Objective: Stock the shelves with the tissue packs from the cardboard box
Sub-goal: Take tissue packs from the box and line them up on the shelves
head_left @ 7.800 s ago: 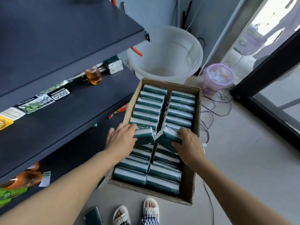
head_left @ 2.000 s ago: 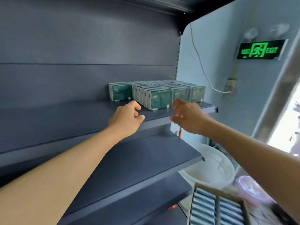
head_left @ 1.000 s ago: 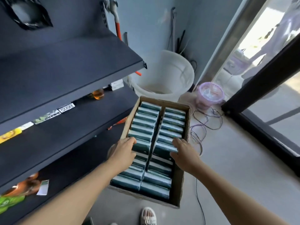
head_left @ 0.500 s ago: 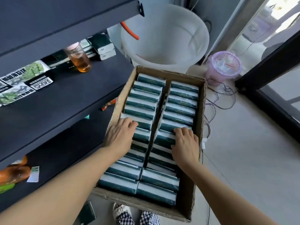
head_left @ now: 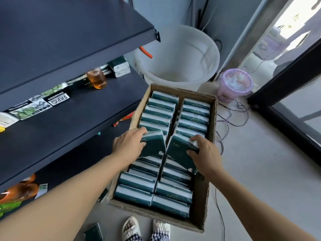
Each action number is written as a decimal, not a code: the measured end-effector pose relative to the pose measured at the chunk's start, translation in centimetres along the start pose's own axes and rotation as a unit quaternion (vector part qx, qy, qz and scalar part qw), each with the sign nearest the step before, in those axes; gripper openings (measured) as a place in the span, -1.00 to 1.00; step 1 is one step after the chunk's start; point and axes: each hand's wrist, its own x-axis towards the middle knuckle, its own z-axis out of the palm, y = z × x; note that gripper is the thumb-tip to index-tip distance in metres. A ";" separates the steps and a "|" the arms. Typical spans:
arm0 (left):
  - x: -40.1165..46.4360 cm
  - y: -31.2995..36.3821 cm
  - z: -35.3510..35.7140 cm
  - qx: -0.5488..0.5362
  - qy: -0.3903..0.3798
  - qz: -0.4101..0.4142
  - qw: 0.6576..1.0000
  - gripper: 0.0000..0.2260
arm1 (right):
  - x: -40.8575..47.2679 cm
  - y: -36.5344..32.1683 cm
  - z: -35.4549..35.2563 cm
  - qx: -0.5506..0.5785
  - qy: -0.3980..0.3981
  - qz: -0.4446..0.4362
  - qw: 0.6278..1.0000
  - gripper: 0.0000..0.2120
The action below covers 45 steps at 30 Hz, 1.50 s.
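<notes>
The dark shelves [head_left: 69, 122] fill the left half of the frame, their lower boards already carrying a jar of amber liquid [head_left: 96, 78] and some printed packets, so a pack pushed in carelessly there could knock the jar over. Upper centre stands a big white tub [head_left: 177, 54], open-mouthed and just behind the cardboard box [head_left: 211, 153]; a pack fumbled on the way up could drop into it or onto the tangle of cables at the right of the box. The box sits at centre frame on the floor, filled with two rows of green tissue packs [head_left: 192, 117] standing on edge and packed tightly. That tightness looks like the main hazard: pulling one out may drag its neighbours up or tip them askew. The left hand [head_left: 129, 145] grips one tissue pack [head_left: 152, 145] in the left row, fingers curled over its top edge, the pack tilted up out of the line. The right hand [head_left: 205, 152] grips another pack [head_left: 178, 150] in the right row, likewise tilted and half raised. The soft wrapping may slip under such a shallow hold, and the two raised packs lean towards each other, nearly touching, so they could snag.
</notes>
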 end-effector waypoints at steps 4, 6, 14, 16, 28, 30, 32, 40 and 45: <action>-1.3 0.9 -6.5 -0.031 0.011 -0.024 0.999 -0.80 | -0.2 -2.6 -5.6 0.045 0.008 -0.029 0.999 -0.65; -2.1 1.3 -10.1 -0.052 0.015 -0.043 0.998 -0.81 | -0.4 -4.3 -8.4 0.050 0.015 -0.059 0.997 -0.65; -7.4 2.2 -24.2 -0.115 0.104 -0.079 0.985 -0.84 | -2.5 -12.6 -19.2 0.059 0.048 -0.195 0.978 -0.76; -9.1 1.9 -27.6 -0.135 0.112 -0.075 0.982 -0.88 | -3.2 -15.1 -21.5 0.058 0.055 -0.230 0.970 -0.80; -20.6 -2.8 -43.2 -0.224 0.214 -0.056 0.949 -0.93 | -10.4 -30.1 -29.7 0.052 0.106 -0.355 0.927 -0.83; -22.4 -4.0 -45.0 -0.212 0.233 -0.050 0.948 -0.92 | -11.7 -32.5 -30.0 0.054 0.114 -0.365 0.922 -0.82; -24.1 -5.5 -46.6 -0.193 0.247 -0.049 0.948 -0.90 | -12.8 -34.8 -30.0 0.060 0.121 -0.371 0.919 -0.82; -29.2 -11.0 -52.1 -0.123 0.301 -0.065 0.943 -0.88 | -15.3 -43.5 -29.7 0.070 0.147 -0.403 0.900 -0.82; -29.5 -14.0 -54.8 -0.117 0.334 -0.083 0.931 -0.90 | -14.6 -48.7 -30.3 0.038 0.166 -0.427 0.888 -0.86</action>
